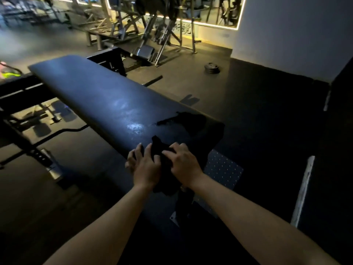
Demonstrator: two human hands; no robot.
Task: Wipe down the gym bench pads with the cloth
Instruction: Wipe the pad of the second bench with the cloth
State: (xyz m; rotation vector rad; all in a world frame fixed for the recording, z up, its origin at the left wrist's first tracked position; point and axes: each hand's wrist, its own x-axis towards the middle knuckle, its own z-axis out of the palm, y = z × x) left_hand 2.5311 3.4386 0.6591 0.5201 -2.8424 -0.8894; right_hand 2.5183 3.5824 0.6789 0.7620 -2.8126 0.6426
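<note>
Here left hand [145, 166] lies spread on the cloth [159, 148], right hand [184, 162] bunching it against the bench pad [86, 92].

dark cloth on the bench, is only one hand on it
No, the left hand and right hand both rest on the dark crumpled cloth on the long black bench pad.

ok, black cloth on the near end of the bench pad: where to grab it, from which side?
Grip the cloth at its bunched middle, from above, reaching in from the near end of the bench pad. It is crumpled and raised there, so fingers can close over folds; its thin edges lie flat. The right hand is curled on that spot.
</note>
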